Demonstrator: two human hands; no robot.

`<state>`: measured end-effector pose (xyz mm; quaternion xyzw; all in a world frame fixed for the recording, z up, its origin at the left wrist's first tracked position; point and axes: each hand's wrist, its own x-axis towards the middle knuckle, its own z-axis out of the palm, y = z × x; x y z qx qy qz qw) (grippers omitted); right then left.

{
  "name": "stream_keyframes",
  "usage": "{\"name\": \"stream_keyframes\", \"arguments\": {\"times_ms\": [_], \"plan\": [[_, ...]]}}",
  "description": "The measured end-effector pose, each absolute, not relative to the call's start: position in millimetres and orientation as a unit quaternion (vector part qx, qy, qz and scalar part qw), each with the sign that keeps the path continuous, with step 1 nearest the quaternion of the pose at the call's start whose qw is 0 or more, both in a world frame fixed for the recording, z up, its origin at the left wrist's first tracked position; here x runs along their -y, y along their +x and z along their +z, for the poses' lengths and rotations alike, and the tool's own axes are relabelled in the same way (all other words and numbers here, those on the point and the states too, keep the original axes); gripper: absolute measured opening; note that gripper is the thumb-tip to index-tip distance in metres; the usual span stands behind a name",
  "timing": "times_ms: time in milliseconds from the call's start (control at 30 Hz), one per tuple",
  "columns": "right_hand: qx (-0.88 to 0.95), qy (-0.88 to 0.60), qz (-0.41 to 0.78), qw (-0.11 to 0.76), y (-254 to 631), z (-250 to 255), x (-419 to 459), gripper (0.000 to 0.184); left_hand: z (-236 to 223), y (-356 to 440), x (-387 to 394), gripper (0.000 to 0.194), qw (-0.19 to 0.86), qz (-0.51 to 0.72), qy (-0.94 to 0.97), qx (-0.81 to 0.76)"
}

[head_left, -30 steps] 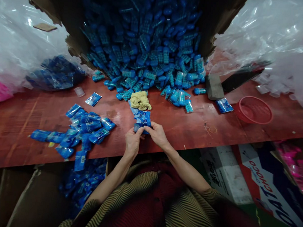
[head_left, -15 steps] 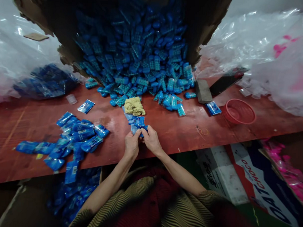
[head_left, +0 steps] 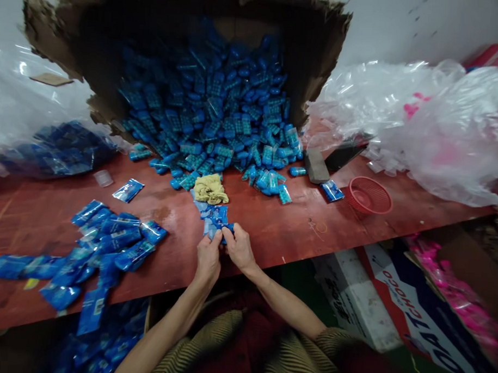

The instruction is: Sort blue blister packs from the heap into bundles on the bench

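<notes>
Close to the table's front edge, my left hand (head_left: 209,256) and my right hand (head_left: 239,248) are side by side, fingers closed on one small blue packet (head_left: 228,228). Thumbs and fingertips pinch it from both sides and cover much of it. Just beyond lie flat blue packets (head_left: 215,212), partly under a crumpled yellow cloth (head_left: 210,189). To the left is a loose pile of filled blue packets (head_left: 118,239). Farther back, small blue-capped containers of turquoise pieces (head_left: 235,123) spill out of a torn cardboard box (head_left: 318,74).
On the right stand a grey block (head_left: 316,165), a dark object (head_left: 348,151) and a red plastic basket (head_left: 369,196). Clear plastic bags (head_left: 459,128) bulge at both sides. Below the table edge are more blue packets (head_left: 104,344) and printed cartons (head_left: 416,317).
The camera view has shifted, so the table and its contents appear lower and farther left. Both hands keep their pinch on the blue packet, with little movement relative to the table.
</notes>
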<state>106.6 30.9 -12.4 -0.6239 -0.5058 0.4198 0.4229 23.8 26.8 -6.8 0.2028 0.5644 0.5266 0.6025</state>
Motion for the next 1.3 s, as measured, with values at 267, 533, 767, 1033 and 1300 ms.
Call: {"name": "stream_keyframes", "arguments": {"times_ms": [267,533,767,1033,1300], "plan": [[0.497,-0.57,0.471,0.454,119.0,-2.0,-31.1,0.029,3.6,16.5,-25.7,0.031,0.59,0.521,0.232,-0.572],[0.45,-0.574,0.501,0.467,108.4,-3.6,-23.2,0.03,13.5,17.1,-19.2,0.034,0.666,0.517,0.167,-0.512],[0.507,-0.569,0.467,0.448,121.0,-2.8,-21.7,0.036,13.1,-0.3,-16.1,0.036,0.684,0.459,0.214,-0.524],[0.657,-0.575,0.285,0.396,171.9,10.0,-52.1,0.032,6.6,-0.6,-14.1,0.039,0.721,0.438,0.167,-0.51],[0.555,-0.805,0.044,0.202,261.2,-5.7,-136.9,0.041,4.3,-6.9,-15.8,0.041,0.722,0.443,0.157,-0.507]]}}
